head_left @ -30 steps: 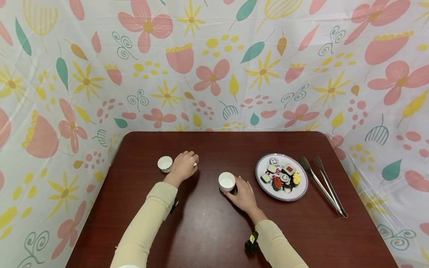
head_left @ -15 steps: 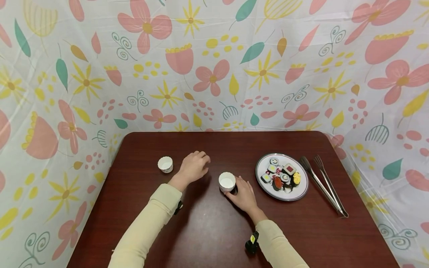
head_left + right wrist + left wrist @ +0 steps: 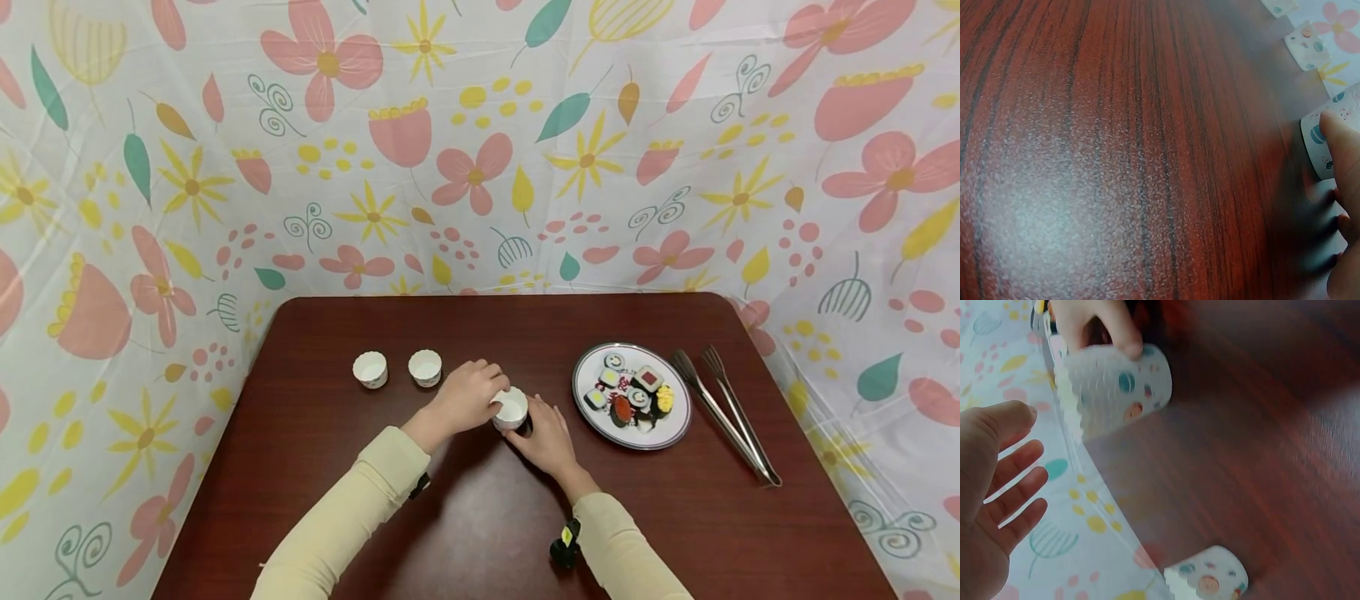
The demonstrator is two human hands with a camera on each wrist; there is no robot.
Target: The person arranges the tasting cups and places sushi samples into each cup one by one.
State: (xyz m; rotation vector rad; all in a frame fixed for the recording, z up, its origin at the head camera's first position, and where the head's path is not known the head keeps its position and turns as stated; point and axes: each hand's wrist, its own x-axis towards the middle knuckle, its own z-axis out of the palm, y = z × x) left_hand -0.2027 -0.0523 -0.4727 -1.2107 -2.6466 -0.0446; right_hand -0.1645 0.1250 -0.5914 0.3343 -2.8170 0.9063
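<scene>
My right hand [image 3: 547, 433] holds a white paper baking cup [image 3: 511, 410] with a scalloped rim, its thumb and fingers on the side. Rows of scallops below the rim in the left wrist view look like a nested stack [image 3: 1113, 387]. My left hand [image 3: 467, 396] is at the near cup's left rim, and in the left wrist view its thumb and fingers are spread apart with nothing between them. Two more baking cups stand upright on the left: one at far left [image 3: 371, 370] and one beside it [image 3: 425, 367].
On the right of the brown table [image 3: 480, 533] lies a round plate [image 3: 588, 417] bearing several sushi pieces. Metal tongs [image 3: 731, 425] lie to the right of the plate. A floral cloth [image 3: 480, 108] hangs behind the table and along both sides.
My left hand let go of a baking cup beside the far-left one, then moved right to the cup in my right hand. The right hand has stayed in place.
</scene>
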